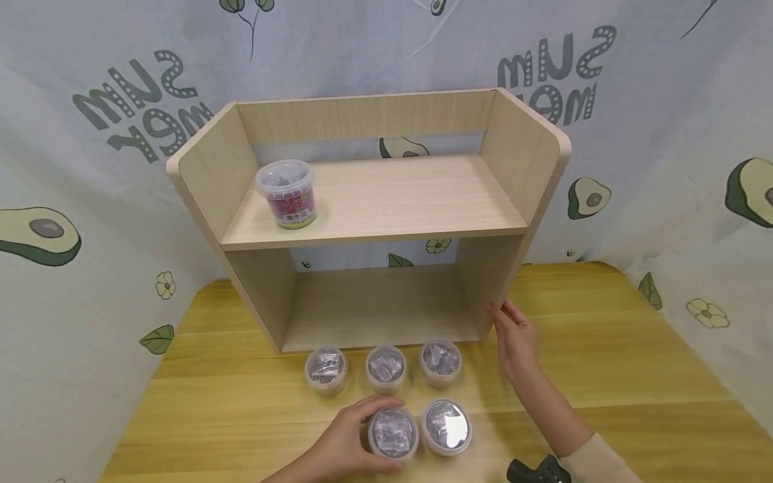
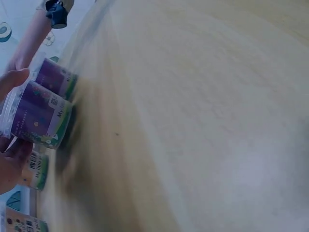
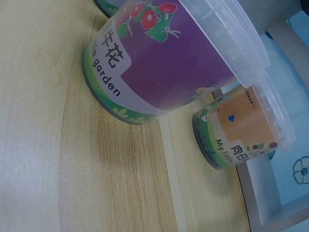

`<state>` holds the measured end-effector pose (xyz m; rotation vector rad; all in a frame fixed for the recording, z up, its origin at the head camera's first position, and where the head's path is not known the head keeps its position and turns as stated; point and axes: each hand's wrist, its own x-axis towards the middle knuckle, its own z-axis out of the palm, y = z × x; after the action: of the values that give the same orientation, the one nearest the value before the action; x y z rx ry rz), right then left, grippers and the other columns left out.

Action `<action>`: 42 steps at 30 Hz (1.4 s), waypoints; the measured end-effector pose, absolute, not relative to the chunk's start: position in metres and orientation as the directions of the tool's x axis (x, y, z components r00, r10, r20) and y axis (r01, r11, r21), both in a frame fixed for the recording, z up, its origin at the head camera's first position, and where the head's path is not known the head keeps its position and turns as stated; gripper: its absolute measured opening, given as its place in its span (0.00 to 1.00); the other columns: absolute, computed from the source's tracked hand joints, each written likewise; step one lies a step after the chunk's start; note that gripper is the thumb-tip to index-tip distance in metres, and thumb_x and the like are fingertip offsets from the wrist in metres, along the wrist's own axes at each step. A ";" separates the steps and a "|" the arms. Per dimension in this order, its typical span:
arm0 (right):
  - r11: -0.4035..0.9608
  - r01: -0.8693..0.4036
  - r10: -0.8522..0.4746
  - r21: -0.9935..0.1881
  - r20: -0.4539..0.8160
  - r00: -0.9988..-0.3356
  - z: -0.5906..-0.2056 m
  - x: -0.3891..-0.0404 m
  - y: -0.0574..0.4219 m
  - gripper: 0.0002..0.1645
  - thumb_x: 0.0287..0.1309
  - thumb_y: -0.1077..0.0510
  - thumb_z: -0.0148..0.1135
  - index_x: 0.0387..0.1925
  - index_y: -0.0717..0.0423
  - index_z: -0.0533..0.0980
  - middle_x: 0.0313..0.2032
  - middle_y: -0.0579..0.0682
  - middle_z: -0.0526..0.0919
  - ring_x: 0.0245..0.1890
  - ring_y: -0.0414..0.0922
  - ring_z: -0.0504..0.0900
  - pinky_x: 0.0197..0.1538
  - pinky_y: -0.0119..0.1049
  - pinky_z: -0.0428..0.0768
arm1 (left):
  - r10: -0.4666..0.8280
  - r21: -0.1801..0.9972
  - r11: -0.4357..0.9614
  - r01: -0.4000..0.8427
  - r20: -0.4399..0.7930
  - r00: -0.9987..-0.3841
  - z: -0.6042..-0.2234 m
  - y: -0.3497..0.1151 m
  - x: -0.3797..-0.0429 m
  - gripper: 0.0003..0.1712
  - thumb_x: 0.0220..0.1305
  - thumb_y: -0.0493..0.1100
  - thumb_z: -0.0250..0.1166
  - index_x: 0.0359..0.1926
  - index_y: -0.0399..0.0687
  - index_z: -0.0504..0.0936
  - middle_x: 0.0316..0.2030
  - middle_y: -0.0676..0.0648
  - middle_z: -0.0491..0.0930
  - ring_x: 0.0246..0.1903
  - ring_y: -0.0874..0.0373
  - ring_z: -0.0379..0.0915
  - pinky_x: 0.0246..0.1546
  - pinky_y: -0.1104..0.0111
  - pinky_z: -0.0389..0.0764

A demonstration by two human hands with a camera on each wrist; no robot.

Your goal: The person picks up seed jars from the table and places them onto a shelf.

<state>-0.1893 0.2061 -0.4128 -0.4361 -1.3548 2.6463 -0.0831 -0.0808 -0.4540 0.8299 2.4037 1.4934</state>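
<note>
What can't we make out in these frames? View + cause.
- Glare-lit tub, head: lid reflection hides part of its contents.
- Shelf tub, head: fine print too small to read.
- Held tub, left wrist: left hand covers part of its rim.
- Lower-left tub, left wrist: cut off by the bottom edge.
- Topmost tub, right wrist: cut off by the top edge.

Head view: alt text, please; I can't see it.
The left hand grips a tub beside four other tubs, in front of a two-level wooden shelf. The right hand touches the shelf's right side, and another tub stands on the upper level, at left.
</note>
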 end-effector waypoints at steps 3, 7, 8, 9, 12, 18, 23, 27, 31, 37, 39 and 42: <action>-0.590 0.007 0.255 -0.807 -0.195 -0.947 -0.413 -0.189 0.206 0.16 0.57 0.69 0.57 0.31 0.45 0.82 0.42 0.39 0.79 0.50 0.35 0.73 0.65 0.29 0.59 | 0.558 0.859 0.359 0.365 0.116 -0.822 -0.444 -0.081 -0.084 0.40 0.39 0.52 0.77 0.57 0.55 0.73 0.54 0.54 0.74 0.53 0.60 0.69 0.52 0.64 0.74; -0.588 0.016 0.254 -0.808 -0.203 -0.946 -0.413 -0.189 0.206 0.15 0.57 0.69 0.58 0.31 0.44 0.81 0.43 0.39 0.78 0.54 0.36 0.71 0.65 0.28 0.59 | 0.532 0.841 0.384 0.381 0.135 -0.836 -0.430 -0.080 -0.086 0.41 0.38 0.53 0.77 0.58 0.59 0.72 0.55 0.54 0.74 0.54 0.58 0.70 0.53 0.62 0.74; -0.585 0.018 0.253 -0.811 -0.203 -0.946 -0.413 -0.189 0.206 0.15 0.57 0.69 0.58 0.32 0.44 0.81 0.43 0.39 0.78 0.55 0.36 0.70 0.65 0.28 0.59 | 0.522 0.838 0.389 0.382 0.141 -0.841 -0.426 -0.080 -0.087 0.42 0.38 0.54 0.77 0.58 0.60 0.72 0.55 0.55 0.74 0.54 0.58 0.70 0.53 0.61 0.74; -0.584 0.021 0.252 -0.812 -0.205 -0.946 -0.413 -0.188 0.206 0.15 0.57 0.69 0.58 0.32 0.44 0.81 0.44 0.39 0.78 0.56 0.37 0.69 0.65 0.28 0.59 | 0.515 0.836 0.393 0.382 0.145 -0.845 -0.423 -0.080 -0.087 0.42 0.38 0.54 0.77 0.58 0.61 0.72 0.55 0.55 0.74 0.54 0.57 0.70 0.53 0.60 0.74; -0.580 0.023 0.252 -0.814 -0.207 -0.945 -0.413 -0.188 0.206 0.15 0.57 0.69 0.58 0.32 0.44 0.81 0.45 0.40 0.77 0.57 0.37 0.68 0.65 0.27 0.60 | 0.504 0.833 0.402 0.380 0.145 -0.852 -0.417 -0.080 -0.088 0.42 0.38 0.55 0.76 0.58 0.63 0.71 0.55 0.57 0.73 0.54 0.57 0.69 0.53 0.60 0.73; -0.575 0.023 0.248 -0.818 -0.201 -0.948 -0.414 -0.188 0.206 0.15 0.57 0.69 0.58 0.32 0.45 0.81 0.44 0.40 0.77 0.56 0.37 0.69 0.65 0.28 0.60 | 0.490 0.831 0.410 0.376 0.147 -0.859 -0.411 -0.081 -0.089 0.42 0.38 0.54 0.77 0.58 0.61 0.72 0.56 0.57 0.73 0.54 0.57 0.69 0.53 0.59 0.73; -0.568 0.030 0.261 -0.823 -0.214 -0.941 -0.414 -0.188 0.206 0.13 0.57 0.69 0.57 0.34 0.46 0.79 0.47 0.43 0.74 0.55 0.37 0.69 0.64 0.27 0.61 | 0.475 0.835 0.413 0.364 0.143 -0.868 -0.408 -0.082 -0.090 0.43 0.37 0.53 0.77 0.59 0.60 0.71 0.56 0.57 0.73 0.55 0.56 0.69 0.53 0.59 0.73; -0.564 0.029 0.265 -0.825 -0.214 -0.940 -0.415 -0.188 0.206 0.12 0.57 0.68 0.57 0.36 0.48 0.77 0.49 0.45 0.72 0.55 0.37 0.69 0.63 0.26 0.62 | 0.469 0.832 0.429 0.351 0.127 -0.874 -0.403 -0.083 -0.091 0.43 0.38 0.54 0.77 0.59 0.60 0.71 0.56 0.57 0.73 0.54 0.56 0.69 0.53 0.57 0.73; -0.562 0.030 0.256 -0.826 -0.209 -0.944 -0.416 -0.188 0.207 0.13 0.57 0.68 0.57 0.36 0.47 0.79 0.48 0.43 0.73 0.55 0.36 0.69 0.64 0.27 0.61 | 0.490 0.832 0.421 0.361 0.127 -0.863 -0.395 -0.084 -0.095 0.43 0.38 0.54 0.77 0.59 0.59 0.71 0.56 0.58 0.73 0.56 0.55 0.68 0.54 0.52 0.71; -0.567 0.034 0.259 -0.823 -0.217 -0.941 -0.417 -0.187 0.207 0.13 0.57 0.69 0.57 0.36 0.47 0.80 0.48 0.43 0.74 0.57 0.38 0.68 0.65 0.28 0.61 | 0.505 0.820 0.424 0.384 0.138 -0.852 -0.380 -0.085 -0.101 0.43 0.38 0.56 0.76 0.59 0.57 0.72 0.56 0.60 0.73 0.56 0.56 0.68 0.56 0.51 0.69; -0.568 0.037 0.257 -0.822 -0.220 -0.941 -0.417 -0.187 0.207 0.13 0.57 0.69 0.58 0.36 0.48 0.80 0.48 0.43 0.73 0.58 0.39 0.67 0.65 0.27 0.61 | 0.502 0.813 0.430 0.393 0.146 -0.852 -0.376 -0.086 -0.102 0.43 0.38 0.57 0.76 0.59 0.58 0.72 0.56 0.61 0.72 0.56 0.58 0.68 0.55 0.53 0.70; -0.568 0.034 0.251 -0.822 -0.213 -0.944 -0.416 -0.187 0.207 0.13 0.56 0.69 0.58 0.34 0.47 0.80 0.47 0.42 0.75 0.58 0.39 0.67 0.64 0.27 0.61 | 0.504 0.811 0.419 0.407 0.165 -0.848 -0.369 -0.086 -0.105 0.42 0.38 0.56 0.76 0.58 0.61 0.72 0.55 0.63 0.73 0.55 0.60 0.68 0.55 0.56 0.71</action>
<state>-0.1875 0.2074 -0.4163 -0.4687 -1.3924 2.6351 -0.1053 -0.0864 -0.3692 0.8237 2.5576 1.4170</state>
